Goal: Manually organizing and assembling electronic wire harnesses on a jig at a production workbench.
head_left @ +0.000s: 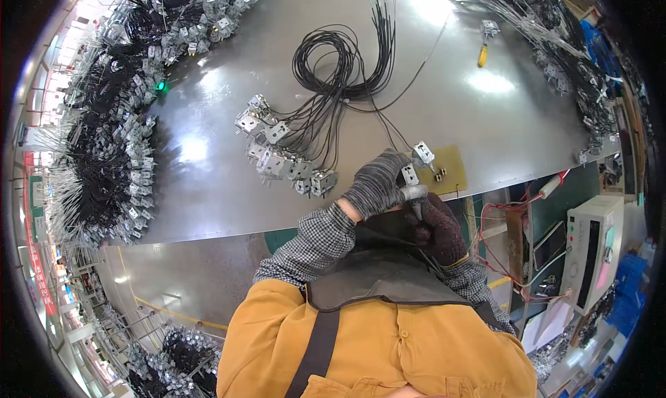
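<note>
My left hand [378, 183], in a grey striped glove, is closed round a small silver metal box [409, 175] that looks like a thermostat. My right hand [441, 230], in a dark maroon glove, is curled just below it. A pale-wrapped fingertip [415, 192] meets the box's lower edge; what the other right fingers hold is hidden. Just beyond, a second metal box [423, 152] on a black lead lies at the edge of a yellowish board [454, 161]. Brass-coloured terminals [440, 175] stand on that board.
Several metal boxes [276, 163] lie left of my hands, joined to a coiled black bundle [326, 68]. Heaps of similar parts [104, 155] line the table's left side. A yellow-handled tool [482, 56] lies far right. Red wires [485, 238] hang near a white instrument [593, 252].
</note>
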Tool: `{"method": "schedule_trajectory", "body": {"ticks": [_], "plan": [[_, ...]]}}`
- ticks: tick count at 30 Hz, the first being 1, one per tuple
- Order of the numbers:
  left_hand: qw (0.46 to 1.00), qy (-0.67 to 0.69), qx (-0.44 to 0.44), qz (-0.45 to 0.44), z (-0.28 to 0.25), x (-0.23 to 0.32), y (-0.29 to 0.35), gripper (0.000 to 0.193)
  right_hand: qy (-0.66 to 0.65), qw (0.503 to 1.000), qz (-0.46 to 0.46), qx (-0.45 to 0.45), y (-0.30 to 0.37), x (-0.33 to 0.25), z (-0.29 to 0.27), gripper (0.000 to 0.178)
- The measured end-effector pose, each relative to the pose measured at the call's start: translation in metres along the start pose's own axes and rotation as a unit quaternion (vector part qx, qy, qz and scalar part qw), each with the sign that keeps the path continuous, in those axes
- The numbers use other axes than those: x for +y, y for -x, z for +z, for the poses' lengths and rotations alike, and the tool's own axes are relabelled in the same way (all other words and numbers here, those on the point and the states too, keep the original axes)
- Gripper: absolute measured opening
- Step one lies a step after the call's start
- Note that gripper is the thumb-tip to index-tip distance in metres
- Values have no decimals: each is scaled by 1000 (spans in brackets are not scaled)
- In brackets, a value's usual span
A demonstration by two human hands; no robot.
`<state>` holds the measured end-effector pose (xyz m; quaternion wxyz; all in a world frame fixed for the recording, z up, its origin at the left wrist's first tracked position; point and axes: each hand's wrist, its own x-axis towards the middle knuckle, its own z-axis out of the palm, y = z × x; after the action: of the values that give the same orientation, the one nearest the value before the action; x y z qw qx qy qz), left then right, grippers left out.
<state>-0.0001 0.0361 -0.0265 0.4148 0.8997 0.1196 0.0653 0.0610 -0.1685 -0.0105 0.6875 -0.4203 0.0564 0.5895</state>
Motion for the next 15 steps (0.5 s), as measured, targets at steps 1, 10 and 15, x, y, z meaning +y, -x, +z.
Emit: {"method": "schedule_trajectory", "body": {"ticks": [1,10,15], "plan": [[1000,2,3,2,0,0,1,60,69,997,-30,4,0,1,-1,32],[979,205,12,-7,-8,3,33,59,296,940,-157,64,-3,17,7,26],[907,412,4,-88,-12,9,47,66,472,827,-294,81,-10,28,8,26]]}}
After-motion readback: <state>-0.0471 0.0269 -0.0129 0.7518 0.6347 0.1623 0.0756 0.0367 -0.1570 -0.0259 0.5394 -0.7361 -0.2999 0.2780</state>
